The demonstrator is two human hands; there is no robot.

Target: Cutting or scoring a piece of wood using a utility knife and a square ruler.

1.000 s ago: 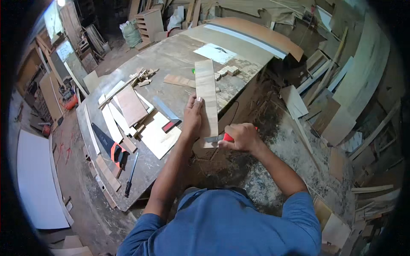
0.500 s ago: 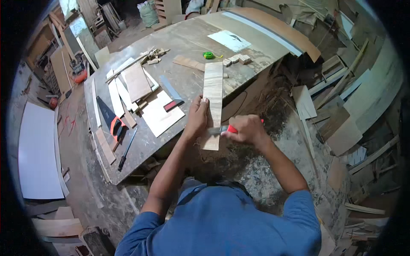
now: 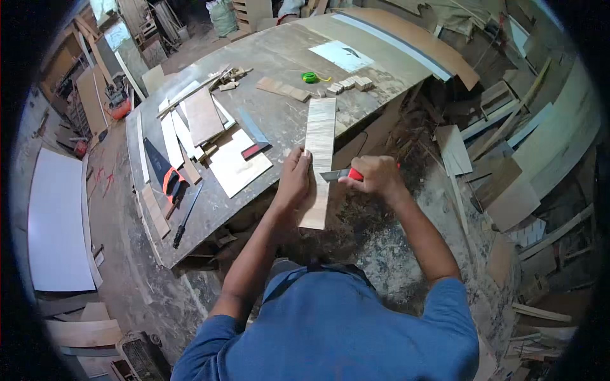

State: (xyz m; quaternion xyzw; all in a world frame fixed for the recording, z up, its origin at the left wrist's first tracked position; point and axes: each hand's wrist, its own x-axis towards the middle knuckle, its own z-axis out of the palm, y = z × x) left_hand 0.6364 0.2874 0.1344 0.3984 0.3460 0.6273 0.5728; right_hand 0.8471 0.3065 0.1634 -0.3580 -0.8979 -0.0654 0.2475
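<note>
The left hand (image 3: 295, 176) is clamped on the left edge of a long, flat wooden board (image 3: 321, 136), with the thumb on top. The board has straight sides and wavy brown lines on a light tan face. Its far end points to 12 o'clock and overlaps the bench in this view; I can't tell if they touch. The right hand (image 3: 377, 175), on the board's 3 o'clock side, is wrapped tight around a red-handled knife (image 3: 335, 174). The flat gray blade points to 9 o'clock, its tip over the board. I can't tell if it touches the wood. The fingers hide most of the handle.

At 12 o'clock, on the scuffed gray workbench (image 3: 279, 54), sits a round green tape measure (image 3: 309, 77). A row of small, chunky wooden blocks (image 3: 354, 84) lies at 1 o'clock. At 10 o'clock a try square (image 3: 256, 130) with a red and dark handle rests partly on a smooth, pale plywood sheet (image 3: 241, 171). Flat boards (image 3: 203, 117) are piled beyond it, also at 10 o'clock. At 9 o'clock is a handsaw (image 3: 164, 171) with a dark blade and an orange and black handle. At 3 o'clock, off the bench, flat wood scraps (image 3: 454, 149) crowd the floor.
</note>
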